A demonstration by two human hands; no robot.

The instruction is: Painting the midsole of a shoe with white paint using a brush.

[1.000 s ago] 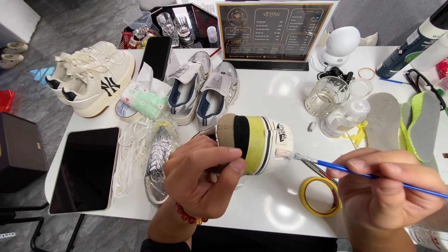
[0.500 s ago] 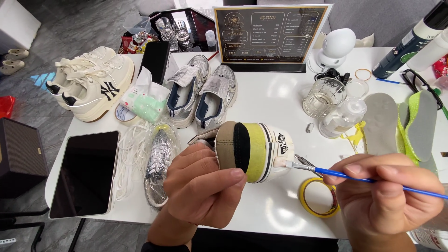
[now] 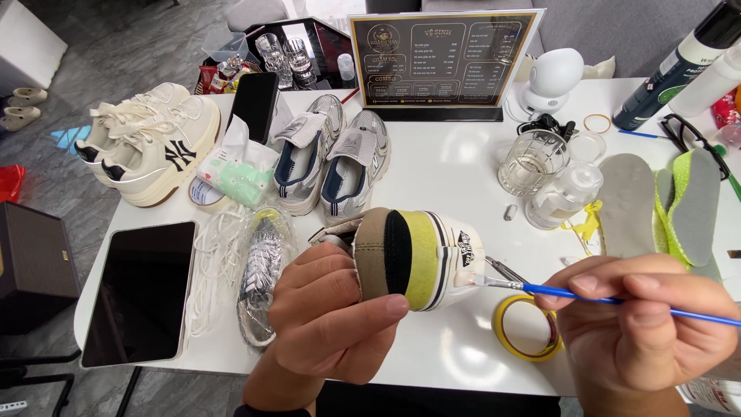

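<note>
My left hand (image 3: 328,320) grips a sneaker (image 3: 417,259) by its heel, sole end turned toward me, with yellow masking tape wrapped around its side. In my right hand (image 3: 648,324) is a thin blue-handled paintbrush (image 3: 587,297). The brush tip touches the white rubber edge of the sneaker at its right side. A roll of yellow tape (image 3: 525,328) lies on the white table (image 3: 455,166) just below the brush.
A pair of cream sneakers (image 3: 147,147) and a pair of grey-blue sneakers (image 3: 332,158) stand at the back. A dark tablet (image 3: 139,289), white laces (image 3: 212,270), glass jars (image 3: 532,162), grey and green insoles (image 3: 664,205), a menu stand (image 3: 444,62) and spray bottles (image 3: 679,66) surround the hands.
The sneaker has turned slightly in my left hand, showing more of the yellow tape. The brush tip has stayed at the shoe's white edge.
</note>
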